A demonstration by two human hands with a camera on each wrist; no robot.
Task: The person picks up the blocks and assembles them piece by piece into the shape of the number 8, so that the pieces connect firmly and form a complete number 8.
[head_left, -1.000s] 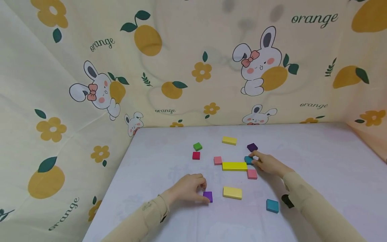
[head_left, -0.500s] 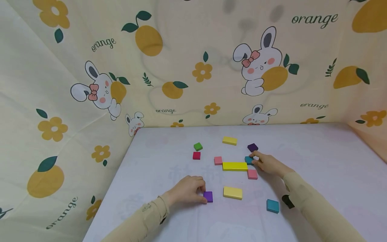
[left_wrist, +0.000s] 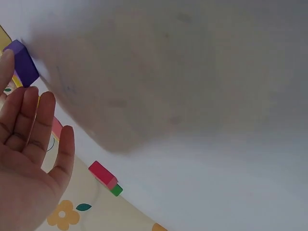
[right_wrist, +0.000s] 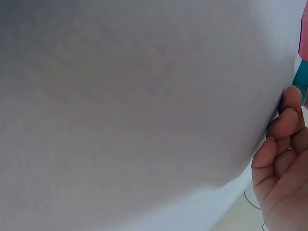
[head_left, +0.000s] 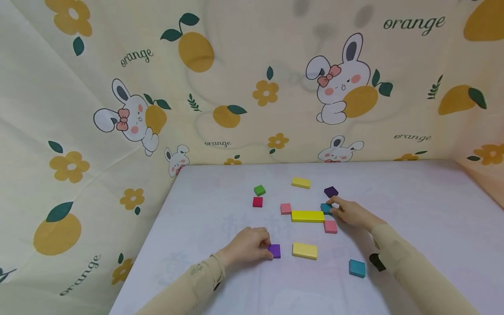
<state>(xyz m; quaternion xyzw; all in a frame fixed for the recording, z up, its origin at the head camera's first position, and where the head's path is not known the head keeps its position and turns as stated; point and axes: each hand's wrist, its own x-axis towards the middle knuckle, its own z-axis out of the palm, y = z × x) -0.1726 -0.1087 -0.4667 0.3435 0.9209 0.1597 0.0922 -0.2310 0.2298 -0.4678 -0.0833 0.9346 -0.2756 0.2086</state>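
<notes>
My left hand [head_left: 248, 245] pinches a purple block [head_left: 275, 251] by its left side between thumb and fingertips, low over the white tabletop. In the left wrist view the same purple block [left_wrist: 25, 63] stands out between the thumb and the fingertips. Farther off, my right hand [head_left: 352, 213] holds a teal block [head_left: 325, 208] at the upper right corner of a long yellow block [head_left: 307, 216]. Two pink blocks flank that yellow one: a pink block [head_left: 285, 208] at its upper left corner, another pink block [head_left: 330, 226] at its lower right. The right wrist view catches only part of the teal block [right_wrist: 301, 74].
A pale yellow block [head_left: 304, 251] lies just right of the purple one. Toward the back are a green block [head_left: 259, 190], a red block [head_left: 257, 202], a yellow block [head_left: 301, 183] and a dark purple block [head_left: 330, 191]. A second teal block [head_left: 357, 268] lies near the right forearm.
The left thumb and fingers have closed on the purple block, which has shifted slightly away from me and to the right. My right hand stays at the teal block.
</notes>
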